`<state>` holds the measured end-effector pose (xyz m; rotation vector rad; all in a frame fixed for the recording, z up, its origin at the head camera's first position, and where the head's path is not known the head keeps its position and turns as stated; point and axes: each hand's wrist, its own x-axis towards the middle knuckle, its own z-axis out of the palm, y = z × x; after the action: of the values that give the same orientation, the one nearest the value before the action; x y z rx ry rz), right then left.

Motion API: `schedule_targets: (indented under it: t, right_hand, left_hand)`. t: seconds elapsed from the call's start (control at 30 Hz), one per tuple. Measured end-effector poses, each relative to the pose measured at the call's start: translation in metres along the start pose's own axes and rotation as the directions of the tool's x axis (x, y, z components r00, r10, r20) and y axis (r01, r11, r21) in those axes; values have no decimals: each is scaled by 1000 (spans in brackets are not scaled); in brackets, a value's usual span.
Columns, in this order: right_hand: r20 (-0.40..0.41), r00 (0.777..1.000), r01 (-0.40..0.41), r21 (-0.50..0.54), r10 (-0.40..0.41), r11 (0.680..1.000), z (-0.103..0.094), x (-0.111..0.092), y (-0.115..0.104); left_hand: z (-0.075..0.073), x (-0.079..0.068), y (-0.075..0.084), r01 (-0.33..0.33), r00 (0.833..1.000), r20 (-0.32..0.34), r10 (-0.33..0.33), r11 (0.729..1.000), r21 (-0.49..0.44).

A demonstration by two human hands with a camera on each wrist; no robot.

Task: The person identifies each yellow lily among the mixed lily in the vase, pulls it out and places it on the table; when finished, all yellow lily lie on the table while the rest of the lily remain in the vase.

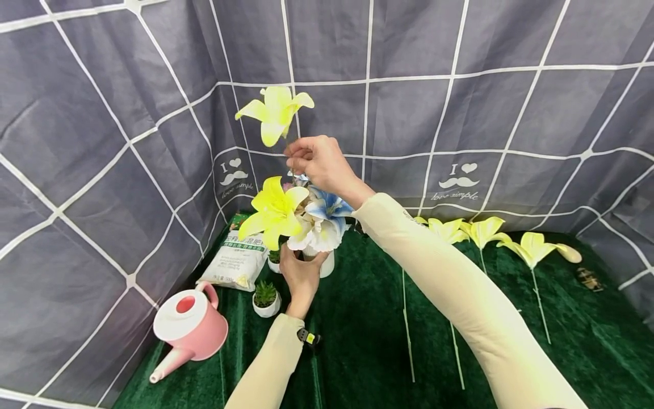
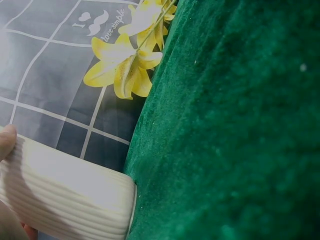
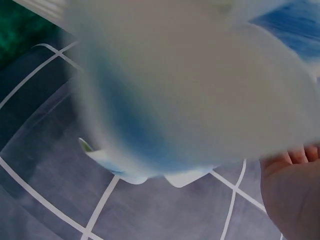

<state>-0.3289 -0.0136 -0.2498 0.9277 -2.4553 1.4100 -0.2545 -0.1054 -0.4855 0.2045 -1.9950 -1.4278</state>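
Note:
My left hand (image 1: 300, 278) grips a white ribbed vase (image 2: 75, 192) low on the green cloth; in the head view the hand covers much of it. A yellow lily (image 1: 276, 213), a white flower (image 1: 319, 234) and a blue flower (image 1: 329, 207) rise from its mouth. Above them, my right hand (image 1: 324, 165) pinches the stem of another yellow lily (image 1: 276, 111) just below its bloom. That stem runs down behind the bouquet, where its lower end is hidden. In the right wrist view a blurred white-and-blue petal (image 3: 200, 90) fills most of the picture.
More yellow lilies (image 1: 531, 248) with long stems lie on the green cloth at right. On the left are a pink watering can (image 1: 204, 332), a potted succulent (image 1: 266, 301), another small pot (image 1: 274, 264) and a white printed bag (image 1: 235, 264). A grid-patterned curtain stands behind.

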Motion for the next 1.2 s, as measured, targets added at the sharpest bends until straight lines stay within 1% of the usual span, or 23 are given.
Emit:
schedule_targets:
  t: [0.1, 0.2, 0.27, 0.37, 0.5, 0.6, 0.73, 0.93, 1.03, 1.2]
  right_hand:
    - [-55, 999, 6, 69, -2, 998, -2, 0, 0]
    - [-92, 996, 16, 104, -6, 994, -5, -1, 0]
    - [-118, 993, 22, 124, -8, 992, -8, -2, -1]
    - [-181, 983, 32, 177, 0, 984, -12, -5, -1]
    - [-262, 965, 61, 280, 15, 958, -19, -8, -2]
    - [-299, 954, 88, 331, 16, 940, -24, -11, -3]
    - [-347, 938, 120, 360, 13, 925, -31, -12, -4]
    - [-404, 913, 133, 419, 53, 898, -39, -12, -6]
    - [-428, 901, 144, 439, 66, 887, -43, -12, -7]
    - [-464, 883, 197, 508, 73, 839, -51, -12, -9]
  left_hand:
    - [0, -1, 0, -3, 1000, 0, 3, 1000, -24]
    - [0, 0, 0, -10, 1000, 0, 10, 1000, -26]
    - [0, 0, 0, -9, 1000, -2, 9, 1000, -13]
    - [-1, -1, 0, -1, 1000, -1, 1, 1000, 4]
    - [-1, -1, -1, 10, 1000, 3, -10, 1000, -4]
    - [-1, 0, -1, -2, 1000, 1, 2, 1000, -19]
    - [-1, 0, -1, -18, 1000, -7, 18, 1000, -15]
    - [-1, 0, 0, 4, 1000, 2, -4, 1000, -12]
    - [-1, 0, 0, 3, 1000, 6, -3, 1000, -21]
    - [-1, 0, 0, -6, 1000, 3, 6, 1000, -12]
